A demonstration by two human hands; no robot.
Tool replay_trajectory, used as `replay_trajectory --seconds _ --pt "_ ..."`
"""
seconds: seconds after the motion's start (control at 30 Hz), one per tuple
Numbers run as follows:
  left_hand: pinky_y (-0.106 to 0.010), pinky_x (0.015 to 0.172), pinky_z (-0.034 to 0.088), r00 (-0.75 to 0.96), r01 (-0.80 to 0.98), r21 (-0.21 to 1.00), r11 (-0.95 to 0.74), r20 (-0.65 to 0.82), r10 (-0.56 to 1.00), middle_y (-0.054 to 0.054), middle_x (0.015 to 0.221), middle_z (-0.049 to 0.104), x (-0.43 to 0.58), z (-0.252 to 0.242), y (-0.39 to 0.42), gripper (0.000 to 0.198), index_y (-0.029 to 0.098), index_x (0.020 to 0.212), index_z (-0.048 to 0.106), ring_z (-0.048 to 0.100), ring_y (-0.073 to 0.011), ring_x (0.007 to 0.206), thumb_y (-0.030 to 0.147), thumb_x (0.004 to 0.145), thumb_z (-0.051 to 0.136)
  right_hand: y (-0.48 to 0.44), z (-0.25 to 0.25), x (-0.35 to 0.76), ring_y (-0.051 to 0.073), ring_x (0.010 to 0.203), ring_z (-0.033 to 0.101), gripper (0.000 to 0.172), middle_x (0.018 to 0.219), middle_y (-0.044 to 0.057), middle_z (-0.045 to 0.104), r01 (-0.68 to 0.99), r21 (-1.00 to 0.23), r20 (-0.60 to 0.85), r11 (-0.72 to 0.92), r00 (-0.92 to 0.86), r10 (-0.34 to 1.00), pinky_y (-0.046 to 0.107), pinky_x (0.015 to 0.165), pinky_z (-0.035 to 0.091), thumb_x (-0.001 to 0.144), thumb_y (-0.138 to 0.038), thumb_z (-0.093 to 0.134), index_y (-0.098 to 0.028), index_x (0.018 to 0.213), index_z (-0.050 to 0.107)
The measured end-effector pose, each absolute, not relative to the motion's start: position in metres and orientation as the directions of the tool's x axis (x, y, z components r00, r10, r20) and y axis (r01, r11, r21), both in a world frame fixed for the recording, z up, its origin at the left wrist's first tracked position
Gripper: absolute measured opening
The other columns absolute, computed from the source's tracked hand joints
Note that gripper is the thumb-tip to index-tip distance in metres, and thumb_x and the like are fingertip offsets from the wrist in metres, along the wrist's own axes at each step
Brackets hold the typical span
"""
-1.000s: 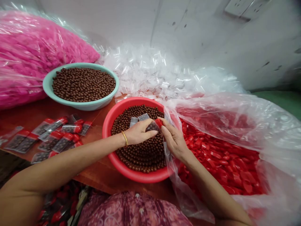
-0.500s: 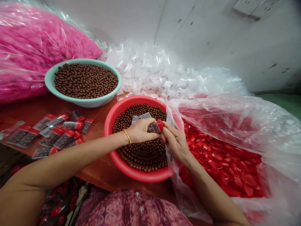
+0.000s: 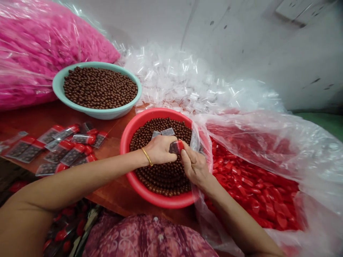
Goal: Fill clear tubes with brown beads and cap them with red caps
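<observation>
Head view: over the red bowl (image 3: 160, 200) at the table's near edge, the hands have drawn closer together. The left hand (image 3: 160, 150) now curls shut over the small bead packet (image 3: 174, 147), hiding most of it. The right hand (image 3: 196, 167) pinches the packet's red cap (image 3: 180, 145). Judgement: the cap is being pressed home.

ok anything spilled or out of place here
Nothing is spilled: the brown balls sit inside the red bowl and the teal bowl. The only stray bits are two empty clear pouches lying on the balls beyond the left hand, which pinches a red-capped pouch with the right hand.
</observation>
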State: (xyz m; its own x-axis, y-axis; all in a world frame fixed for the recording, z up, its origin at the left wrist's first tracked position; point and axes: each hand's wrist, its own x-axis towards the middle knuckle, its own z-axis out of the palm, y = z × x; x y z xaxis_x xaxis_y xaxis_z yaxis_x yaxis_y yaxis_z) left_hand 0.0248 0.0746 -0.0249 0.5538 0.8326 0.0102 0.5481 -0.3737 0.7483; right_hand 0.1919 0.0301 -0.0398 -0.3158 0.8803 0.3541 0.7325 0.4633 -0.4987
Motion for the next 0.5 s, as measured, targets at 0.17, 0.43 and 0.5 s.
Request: replay_trajectory --seconds 0.17,0.43,0.5 --pt "-0.024 0.053 0.034 0.590 0.615 0.654 -0.440 -0.011 0.807 0.000 0.063 0.061 0.022 -0.022 0.076 0.014 0.017 0.072 0.060 0.054 -0.0142 0.058 0.030 0.067 0.056 0.037 -0.025 0.204 0.013 0.048 0.052 0.045 0.055 0.001 0.058 0.759 -0.486 0.296 0.434 -0.324 0.899 0.026 0.052 0.043 0.091 -0.046 0.034 -0.021 0.099 0.071" --pt "-0.028 0.059 0.044 0.720 0.611 0.522 -0.596 -0.052 0.693 -0.005 0.071 0.067 0.029 -0.021 0.070 0.022 0.016 0.077 0.065 0.063 -0.0213 0.068 0.035 0.068 0.058 0.059 -0.032 0.171 0.014 0.062 0.055 0.071 0.073 0.003 0.058 0.194 -0.977 0.085 0.087 -0.020 0.996 0.028 0.058 0.047 0.089 -0.062 0.008 -0.018 0.115 0.058" --pt "-0.031 0.064 0.047 0.735 0.615 0.476 -0.629 -0.058 0.675 -0.009 0.077 0.069 0.031 -0.021 0.067 0.027 0.014 0.084 0.066 0.065 -0.0248 0.074 0.035 0.070 0.057 0.062 -0.032 0.161 0.016 0.082 0.061 0.075 0.094 0.007 0.062 0.172 -0.985 0.005 0.021 -0.090 0.996 0.030 0.073 0.050 0.089 -0.062 0.003 -0.019 0.129 0.048"
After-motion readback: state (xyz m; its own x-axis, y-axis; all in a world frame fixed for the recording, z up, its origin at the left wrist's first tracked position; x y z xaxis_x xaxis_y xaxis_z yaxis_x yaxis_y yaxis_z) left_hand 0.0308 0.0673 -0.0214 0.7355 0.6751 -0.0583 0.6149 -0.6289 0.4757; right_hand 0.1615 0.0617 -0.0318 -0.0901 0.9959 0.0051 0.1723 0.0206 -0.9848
